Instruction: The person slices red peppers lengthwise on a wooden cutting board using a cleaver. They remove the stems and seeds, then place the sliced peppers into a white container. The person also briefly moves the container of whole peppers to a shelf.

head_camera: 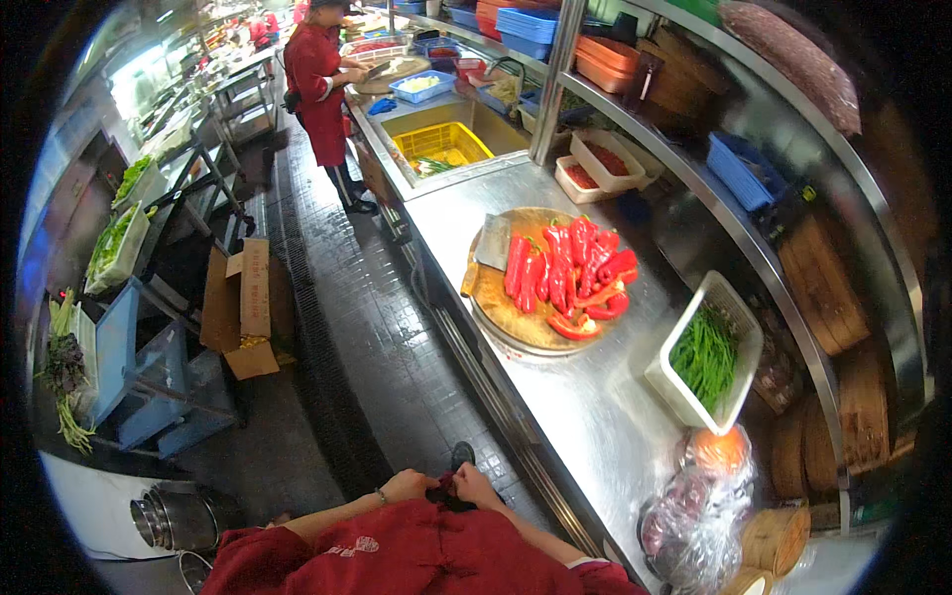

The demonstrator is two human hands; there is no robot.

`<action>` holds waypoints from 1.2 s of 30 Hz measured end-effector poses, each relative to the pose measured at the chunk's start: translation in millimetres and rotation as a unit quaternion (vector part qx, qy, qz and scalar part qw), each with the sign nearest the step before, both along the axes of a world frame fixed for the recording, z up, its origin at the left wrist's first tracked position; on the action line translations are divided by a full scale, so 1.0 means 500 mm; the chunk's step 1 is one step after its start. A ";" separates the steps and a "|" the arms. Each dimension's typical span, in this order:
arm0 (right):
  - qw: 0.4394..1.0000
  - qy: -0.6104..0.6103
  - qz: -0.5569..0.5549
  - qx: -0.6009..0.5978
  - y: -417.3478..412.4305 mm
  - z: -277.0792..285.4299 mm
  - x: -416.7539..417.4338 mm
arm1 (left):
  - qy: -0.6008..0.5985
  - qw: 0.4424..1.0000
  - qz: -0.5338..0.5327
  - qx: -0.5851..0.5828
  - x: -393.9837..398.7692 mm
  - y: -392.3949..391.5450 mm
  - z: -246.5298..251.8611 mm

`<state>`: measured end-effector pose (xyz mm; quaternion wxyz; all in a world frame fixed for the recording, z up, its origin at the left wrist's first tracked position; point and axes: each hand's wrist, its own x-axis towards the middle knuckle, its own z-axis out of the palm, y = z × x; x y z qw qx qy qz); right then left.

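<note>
At the lower middle, my left hand and my right hand are close together in front of my waist, both at dark red cloth of my clothing. The fingers of each look closed on it, partly hidden. Beyond them on the steel counter lies a round wooden chopping board. A heap of long red peppers covers much of it, one cut piece at its near edge. A cleaver with a wooden handle lies flat at the board's left side. Neither hand touches these.
A white basket of green vegetables and plastic-wrapped produce stand on the counter's right side. A sink holds a yellow basket. A co-worker stands beyond, cutting. A cardboard box and blue crates are left.
</note>
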<state>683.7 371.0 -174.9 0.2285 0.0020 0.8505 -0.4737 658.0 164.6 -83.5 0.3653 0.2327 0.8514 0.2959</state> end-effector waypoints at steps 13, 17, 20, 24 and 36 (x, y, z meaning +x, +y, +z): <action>0.989 0.131 0.044 0.043 -0.086 -0.078 -0.300 | -0.044 0.995 -0.020 0.085 -0.286 -0.096 0.026; 0.983 0.147 0.088 0.067 -0.128 -0.049 -0.417 | -0.101 0.985 -0.032 0.136 -0.393 -0.148 0.030; 0.973 0.102 0.186 0.096 -0.157 0.038 -0.465 | -0.177 0.971 -0.064 0.151 -0.465 -0.195 0.007; 0.982 0.130 0.046 0.128 -0.192 0.211 -0.457 | -0.321 0.933 -0.059 0.152 -0.511 -0.238 -0.023; 0.956 0.232 0.153 0.096 -0.330 0.306 -0.488 | -0.411 0.886 -0.072 0.204 -0.623 -0.272 0.026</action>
